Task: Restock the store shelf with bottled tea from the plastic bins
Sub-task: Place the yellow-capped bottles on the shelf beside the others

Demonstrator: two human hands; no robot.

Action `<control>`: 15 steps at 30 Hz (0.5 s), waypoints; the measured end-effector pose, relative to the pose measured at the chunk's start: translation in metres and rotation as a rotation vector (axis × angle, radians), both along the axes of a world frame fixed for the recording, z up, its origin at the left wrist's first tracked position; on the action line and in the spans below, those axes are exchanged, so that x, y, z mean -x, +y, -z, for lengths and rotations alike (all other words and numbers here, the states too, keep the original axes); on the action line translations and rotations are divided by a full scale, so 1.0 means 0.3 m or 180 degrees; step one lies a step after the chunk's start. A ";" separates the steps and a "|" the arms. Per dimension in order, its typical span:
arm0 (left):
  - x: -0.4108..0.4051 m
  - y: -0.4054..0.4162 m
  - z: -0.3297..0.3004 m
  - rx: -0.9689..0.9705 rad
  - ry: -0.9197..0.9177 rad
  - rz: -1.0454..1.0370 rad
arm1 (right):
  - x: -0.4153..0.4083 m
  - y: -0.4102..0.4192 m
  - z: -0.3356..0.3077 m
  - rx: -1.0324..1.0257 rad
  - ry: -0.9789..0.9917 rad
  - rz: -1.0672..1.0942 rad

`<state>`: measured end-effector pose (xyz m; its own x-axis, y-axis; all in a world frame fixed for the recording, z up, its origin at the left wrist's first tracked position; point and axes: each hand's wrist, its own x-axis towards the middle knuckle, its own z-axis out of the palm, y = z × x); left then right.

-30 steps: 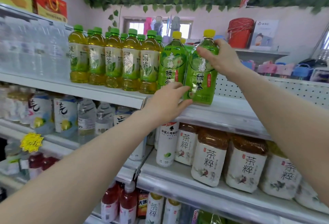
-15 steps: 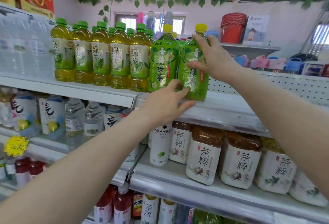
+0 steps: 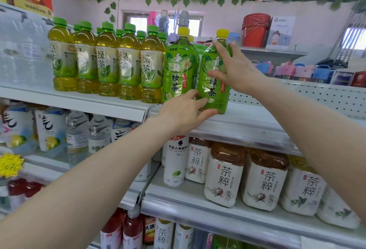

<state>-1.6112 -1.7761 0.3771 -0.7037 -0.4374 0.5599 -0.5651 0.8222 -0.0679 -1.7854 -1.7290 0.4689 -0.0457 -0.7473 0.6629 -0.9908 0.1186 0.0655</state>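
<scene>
A green tea bottle with a yellow cap [image 3: 211, 79] stands on the top shelf [image 3: 247, 124], upright beside a matching bottle [image 3: 179, 70] on its left. My right hand [image 3: 235, 68] wraps the bottle's upper body from the right. My left hand [image 3: 185, 111] cups its base from the front left, fingers against the lower label. Left of the pair stands a row of yellow-green tea bottles with green caps [image 3: 107, 62]. No plastic bin is in view.
The top shelf runs bare to the right of the held bottle, backed by a white pegboard [image 3: 326, 98]. White-labelled tea bottles [image 3: 223, 173] fill the shelf below. Water and other drinks [image 3: 77, 134] sit lower left. A red bucket [image 3: 255, 30] stands far behind.
The held bottle has gone from tilted and raised to upright with its base on the shelf, closer to the matching bottle. Both hands stayed on it.
</scene>
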 end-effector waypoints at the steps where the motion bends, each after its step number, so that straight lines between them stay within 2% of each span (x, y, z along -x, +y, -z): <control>1: -0.006 0.001 -0.005 0.0000 0.0013 0.0026 | -0.001 0.010 -0.001 -0.0014 0.0055 0.0021; 11: -0.111 0.092 -0.001 0.0367 0.0357 0.0478 | -0.111 0.356 0.102 -0.0056 0.1166 0.0662; 15: -0.118 0.203 0.051 0.0398 0.0431 0.0946 | -0.163 0.574 0.211 -0.0252 0.1287 0.1002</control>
